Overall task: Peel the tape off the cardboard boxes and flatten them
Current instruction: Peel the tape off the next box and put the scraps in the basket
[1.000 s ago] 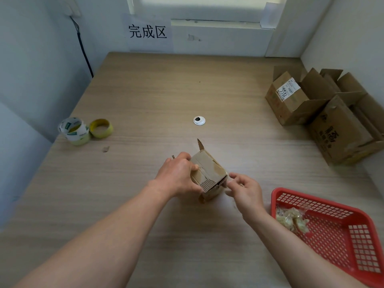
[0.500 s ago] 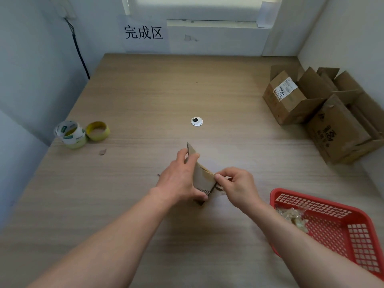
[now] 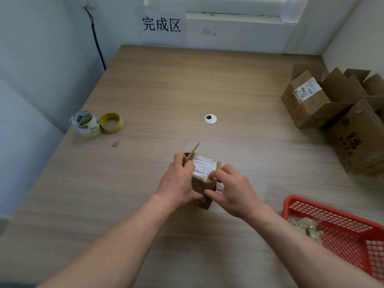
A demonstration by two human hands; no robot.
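Observation:
A small cardboard box (image 3: 202,185) stands on the wooden table (image 3: 187,90) in front of me, its white shipping label (image 3: 204,166) facing up. One flap sticks up at its far left corner. My left hand (image 3: 178,181) grips the box's left side. My right hand (image 3: 230,188) holds its right side, with fingertips pinched at the label's near right edge. Whether tape is between those fingers, I cannot tell.
Two larger open cardboard boxes (image 3: 307,100) (image 3: 357,138) stand at the right edge. A red mesh basket (image 3: 342,231) with crumpled tape sits at the near right. Tape rolls (image 3: 86,124) (image 3: 111,122) lie at the left. A round cable grommet (image 3: 210,118) is mid-table.
The box has been turned in my hands so that its labelled face now points up. My right hand has shifted from the box's end onto the label's edge.

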